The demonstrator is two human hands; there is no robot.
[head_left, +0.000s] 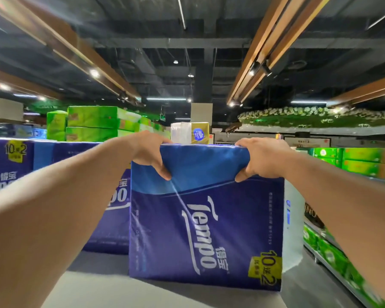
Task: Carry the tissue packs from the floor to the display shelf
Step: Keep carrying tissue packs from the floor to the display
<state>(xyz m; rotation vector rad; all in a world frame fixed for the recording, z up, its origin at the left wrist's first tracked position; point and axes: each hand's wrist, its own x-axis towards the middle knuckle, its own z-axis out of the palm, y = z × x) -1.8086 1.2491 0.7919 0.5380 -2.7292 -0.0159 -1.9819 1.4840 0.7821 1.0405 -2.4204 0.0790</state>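
A big blue and purple Tempo tissue pack (206, 221) stands upright on the grey shelf top (102, 283) in front of me. My left hand (150, 155) grips its top left corner, thumb on the front face. My right hand (261, 160) grips the top right corner the same way. More Tempo packs (8, 165) stand in a row on the shelf to the left, and one (111, 221) sits just behind the held pack's left side.
Green tissue packs (91, 124) are stacked behind the row at the left. A white and gold pack (190, 132) sits farther back. Low shelves with green packs (362, 164) run along the right, beside an aisle floor (316, 283).
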